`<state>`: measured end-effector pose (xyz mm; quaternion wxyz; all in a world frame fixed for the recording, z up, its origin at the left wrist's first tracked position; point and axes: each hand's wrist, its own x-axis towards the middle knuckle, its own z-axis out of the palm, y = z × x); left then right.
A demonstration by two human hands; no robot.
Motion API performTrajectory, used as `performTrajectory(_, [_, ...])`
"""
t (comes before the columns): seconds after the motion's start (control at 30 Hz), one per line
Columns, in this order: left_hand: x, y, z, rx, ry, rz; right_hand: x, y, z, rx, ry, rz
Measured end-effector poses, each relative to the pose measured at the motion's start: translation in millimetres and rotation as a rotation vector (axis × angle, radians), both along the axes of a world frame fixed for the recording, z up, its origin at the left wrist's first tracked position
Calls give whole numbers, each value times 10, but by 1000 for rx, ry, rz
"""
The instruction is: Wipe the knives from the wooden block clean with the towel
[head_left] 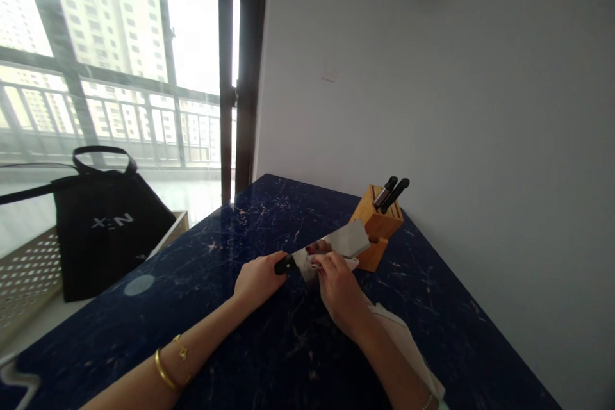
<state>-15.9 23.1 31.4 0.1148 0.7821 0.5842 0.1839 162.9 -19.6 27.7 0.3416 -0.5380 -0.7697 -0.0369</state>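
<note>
My left hand (258,280) grips the black handle of a cleaver (343,240) and holds it over the dark blue marble table (230,327). The broad shiny blade points right, toward a wooden knife block (377,230). My right hand (339,288) presses a white cloth (403,339) against the lower edge of the blade; the cloth trails back under my right forearm. Two black-handled knives (394,192) stand in the block.
A black tote bag (108,227) stands left of the table on a perforated beige shelf (24,269). A grey wall runs along the table's right and far side. A large window with a dark frame (235,70) fills the left.
</note>
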Motion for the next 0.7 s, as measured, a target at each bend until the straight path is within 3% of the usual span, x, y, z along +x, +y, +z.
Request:
performTrajectory(0.2, [0, 10, 19, -7, 15, 15, 148, 69, 22, 18, 22, -11])
performTrajectory(0.47, [4, 61, -33, -14, 19, 6, 419, 6, -49, -33, 357, -58])
performTrajectory(0.7, [-17, 93, -91, 5, 3, -14, 538, -157, 22, -94, 518, -70])
